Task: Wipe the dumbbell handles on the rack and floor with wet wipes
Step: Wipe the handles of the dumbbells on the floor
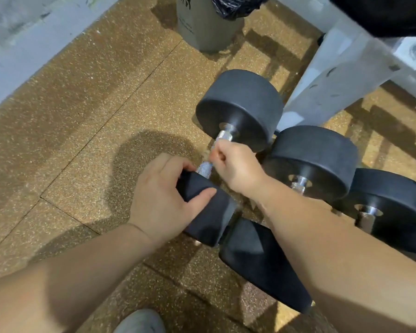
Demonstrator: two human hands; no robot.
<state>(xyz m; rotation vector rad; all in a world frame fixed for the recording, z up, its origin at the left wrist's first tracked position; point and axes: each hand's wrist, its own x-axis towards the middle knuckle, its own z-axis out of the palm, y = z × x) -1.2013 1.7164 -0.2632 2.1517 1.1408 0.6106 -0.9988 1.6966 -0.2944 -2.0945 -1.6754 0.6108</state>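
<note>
A black dumbbell [240,109] lies on the speckled rubber floor with its chrome handle [205,167] running toward me. My left hand [163,198] grips the near weight head [207,212] of that dumbbell. My right hand [235,167] is curled round the middle of the handle; a sliver of white, possibly a wipe, shows at the knuckles, mostly hidden. Two more black dumbbells [310,162] [389,203] lie side by side to the right.
A white rack leg [332,78] slants up at the right. A grey bin [202,25] with a black liner stands at the top. A pale wall [22,44] runs along the left. My shoe [139,322] shows at the bottom edge.
</note>
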